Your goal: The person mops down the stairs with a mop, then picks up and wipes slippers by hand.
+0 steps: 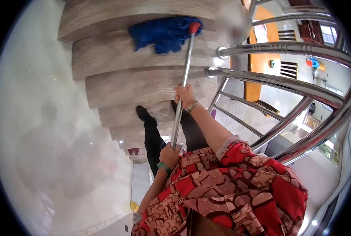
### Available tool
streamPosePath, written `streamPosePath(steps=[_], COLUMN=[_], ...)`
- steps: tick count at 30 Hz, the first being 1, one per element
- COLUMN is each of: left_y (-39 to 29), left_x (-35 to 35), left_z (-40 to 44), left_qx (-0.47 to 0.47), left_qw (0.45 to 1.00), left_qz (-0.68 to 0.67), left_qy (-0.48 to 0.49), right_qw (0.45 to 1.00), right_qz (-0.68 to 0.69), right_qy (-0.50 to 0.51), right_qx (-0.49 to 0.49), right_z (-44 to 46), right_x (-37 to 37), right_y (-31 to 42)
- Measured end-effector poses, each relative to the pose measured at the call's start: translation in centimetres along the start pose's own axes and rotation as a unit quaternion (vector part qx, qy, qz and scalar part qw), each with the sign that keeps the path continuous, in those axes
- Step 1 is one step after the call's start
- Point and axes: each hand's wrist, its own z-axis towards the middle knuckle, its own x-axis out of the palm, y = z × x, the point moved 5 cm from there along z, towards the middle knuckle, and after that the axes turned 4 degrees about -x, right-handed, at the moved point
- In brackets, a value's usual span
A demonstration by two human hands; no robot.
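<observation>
- Seemed to be at the wiping of a stair tread (101,59).
- Had the mop head (159,34) spread on that tread, nearer its right end than its left, the red socket (194,27) toward the right end.
- Had both grips closed: right hand (185,94) wrapped round the pole (188,59), left hand (169,155) wrapped round it nearer the body.
- Called, by judgement, for a firm hold, a sweep toward the tread's left end, and careful footing.
- Stood with a black shoe (142,113) on a lower tread.
- Climbed in grey-brown, finely lined steps between a pale, glossy wall (45,90) at left and a shiny metal railing (281,49) at right.
- Overlooked, through the railing, an orange-topped table (262,67) and slatted chairs (288,70).
</observation>
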Motion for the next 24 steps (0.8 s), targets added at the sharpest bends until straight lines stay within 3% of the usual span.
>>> streamPosePath(steps=[4, 5, 8, 12, 16, 20, 21, 22, 24], left_y=[-5.9, -4.5, -6.6, -6.8, -4.2, -2.0, -0.4, 0.8, 3.4], left_x=[-0.1, 1.6, 1.3, 0.7, 0.1, -1.2, -1.0, -1.3, -2.2], left_z=[2.7, 4.3, 5.0, 5.8, 4.8, 3.2, 2.8, 1.9, 0.2], left_qx=[0.026, 0.058, 0.023, 0.065, 0.046, 0.052, 0.068, 0.065, 0.005], left_qw=[0.994, 0.996, 0.991, 0.992, 0.994, 0.996, 0.996, 0.997, 0.999], left_qz=[-0.026, 0.025, 0.05, 0.049, 0.031, 0.034, 0.035, 0.034, 0.027], left_qy=[0.101, 0.066, 0.122, 0.093, 0.09, 0.063, 0.042, 0.04, 0.017], right_qw=[0.999, 0.996, 0.992, 0.994, 0.993, 0.995, 0.993, 0.994, 0.985], right_qz=[0.034, 0.042, 0.082, 0.051, 0.088, 0.015, 0.1, 0.099, 0.157], right_qy=[-0.04, -0.073, -0.08, -0.095, -0.083, -0.099, -0.049, -0.046, 0.021], right_qx=[-0.006, 0.009, 0.058, 0.024, 0.0, -0.008, 0.031, 0.033, 0.061], right_z=[2.6, 3.0, 5.3, 4.8, 3.4, 1.5, 2.1, 3.2, 3.4], right_x=[-5.5, -6.5, -8.5, -8.1, -6.5, -3.6, -3.3, -3.5, -1.4], right_y=[3.3, 3.7, 2.9, 4.1, 3.2, 2.2, -1.2, -5.3, -10.4])
